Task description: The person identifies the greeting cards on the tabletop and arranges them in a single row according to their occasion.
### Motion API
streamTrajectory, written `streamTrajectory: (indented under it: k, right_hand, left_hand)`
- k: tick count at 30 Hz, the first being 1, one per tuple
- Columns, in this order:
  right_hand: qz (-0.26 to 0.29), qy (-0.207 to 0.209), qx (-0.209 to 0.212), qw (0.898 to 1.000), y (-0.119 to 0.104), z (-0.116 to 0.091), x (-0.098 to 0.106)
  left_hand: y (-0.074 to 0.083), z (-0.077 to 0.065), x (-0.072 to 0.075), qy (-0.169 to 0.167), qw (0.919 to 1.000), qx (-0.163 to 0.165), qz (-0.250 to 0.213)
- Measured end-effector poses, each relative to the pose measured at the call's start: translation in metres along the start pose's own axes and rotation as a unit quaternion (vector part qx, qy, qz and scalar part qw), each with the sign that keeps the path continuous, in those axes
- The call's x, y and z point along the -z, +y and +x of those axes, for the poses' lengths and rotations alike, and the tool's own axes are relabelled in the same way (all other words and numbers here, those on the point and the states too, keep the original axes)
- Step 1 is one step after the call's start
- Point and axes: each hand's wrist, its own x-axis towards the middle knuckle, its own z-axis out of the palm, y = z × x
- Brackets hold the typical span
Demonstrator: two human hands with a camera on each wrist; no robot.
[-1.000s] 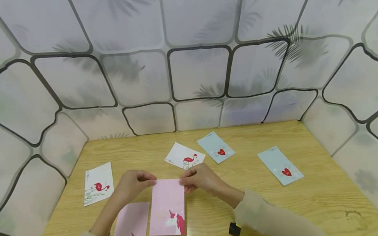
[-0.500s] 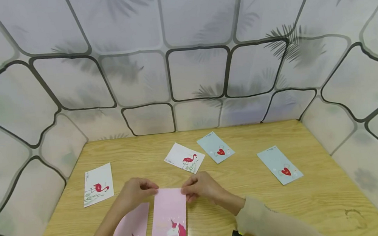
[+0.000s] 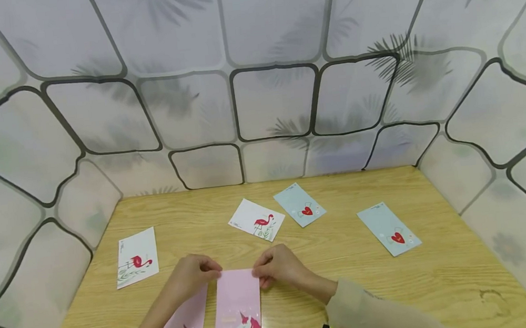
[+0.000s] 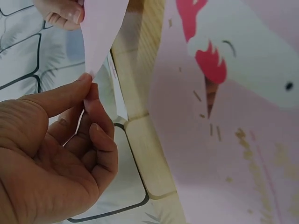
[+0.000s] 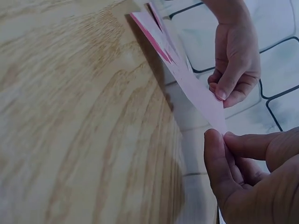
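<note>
A pink card with a unicorn printed in its lower corner [image 3: 237,304] is held at its two far corners. My left hand [image 3: 193,276] pinches the far left corner between thumb and fingers; the left wrist view shows that hand [image 4: 65,144] close up. At the far right corner my right hand [image 3: 283,270] pinches in the same way, and the right wrist view has its thumb and index finger together at the card's tip [image 5: 219,126]. Beside it on the left lies a second pink unicorn card [image 3: 188,324], partly covered by my left forearm.
On the wooden table [image 3: 446,283] lie two white flamingo cards, one at left [image 3: 136,258] and one at the middle back [image 3: 258,220]. Two light-blue heart cards sit at the back [image 3: 300,205] and at right [image 3: 389,228]. A patterned curtain [image 3: 276,104] surrounds the table.
Both hands have brought the held pink card toward me, lower in the head view. The left forearm now covers more of the second pink card. The other cards stay put.
</note>
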Motion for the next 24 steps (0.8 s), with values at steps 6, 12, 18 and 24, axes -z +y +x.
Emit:
streamTrajectory:
  k: [6,12,18,24]
  right_hand:
    - [-0.035,0.009,0.002,0.999,0.003,-0.001,-0.004]
    - [-0.086,0.013,0.023,0.996,0.005,0.001,-0.007]
    - [-0.158,0.016,0.056,0.986,0.005,0.002,-0.008]
    - [-0.201,0.016,0.079,0.976,0.006,0.003,-0.008]
  left_hand:
    - [0.000,0.000,-0.004,0.003,0.9996,0.000,0.027]
    - [-0.003,0.002,-0.008,0.007,0.9984,-0.009,0.055]
    - [-0.008,0.004,-0.012,0.008,0.9980,-0.009,0.063]
    - [-0.008,0.006,-0.013,0.010,0.9974,-0.012,0.071]
